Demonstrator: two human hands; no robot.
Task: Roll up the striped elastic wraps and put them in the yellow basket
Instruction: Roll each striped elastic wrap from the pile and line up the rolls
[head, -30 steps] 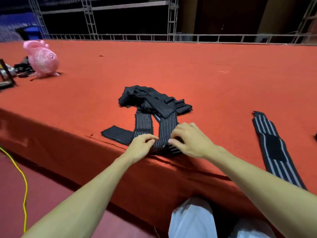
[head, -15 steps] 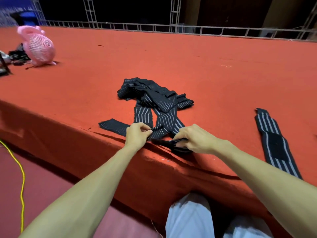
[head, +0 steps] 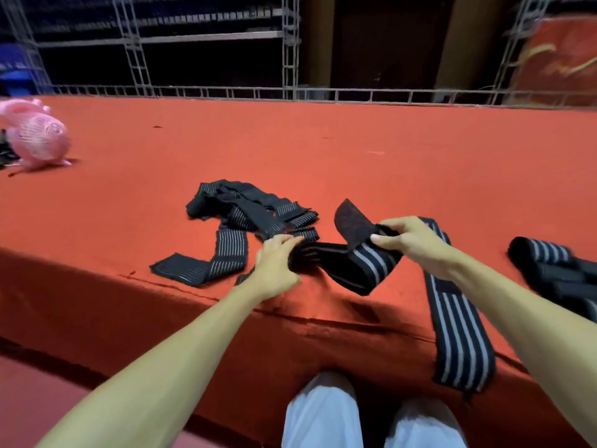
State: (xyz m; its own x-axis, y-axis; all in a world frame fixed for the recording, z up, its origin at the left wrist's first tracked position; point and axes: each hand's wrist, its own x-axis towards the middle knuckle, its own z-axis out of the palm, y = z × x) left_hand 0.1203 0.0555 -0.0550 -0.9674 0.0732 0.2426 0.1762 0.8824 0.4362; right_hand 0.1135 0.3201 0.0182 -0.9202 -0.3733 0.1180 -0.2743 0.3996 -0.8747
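Left hand [head: 277,260]: fingers curled round the left end of a striped elastic wrap [head: 357,265], gripping it just above the near edge of the red carpeted platform [head: 323,147].

Right hand [head: 412,240]: thumb and fingertips pinch the same wrap at its right end. A dark plain flap of the wrap stands up to the left of this hand. Between the two hands the wrap hangs in a twisted sag, clear of the carpet.

Pile of striped wraps [head: 255,210]: lies tangled on the platform, just beyond the left hand, with one strip trailing toward the near left.

Long wide-striped wrap [head: 458,331]: lies flat near the platform's near edge, passing under the right forearm. Whether it joins the held wrap cannot be told.

Further dark striped wraps [head: 555,270]: at the right edge, blurred; their form cannot be told.

Pink fan [head: 37,137]: far left on the platform, well apart from the wraps.

Metal truss railing [head: 323,92]: runs along the far edge.

White trousers [head: 323,415]: bottom centre, below the platform edge.
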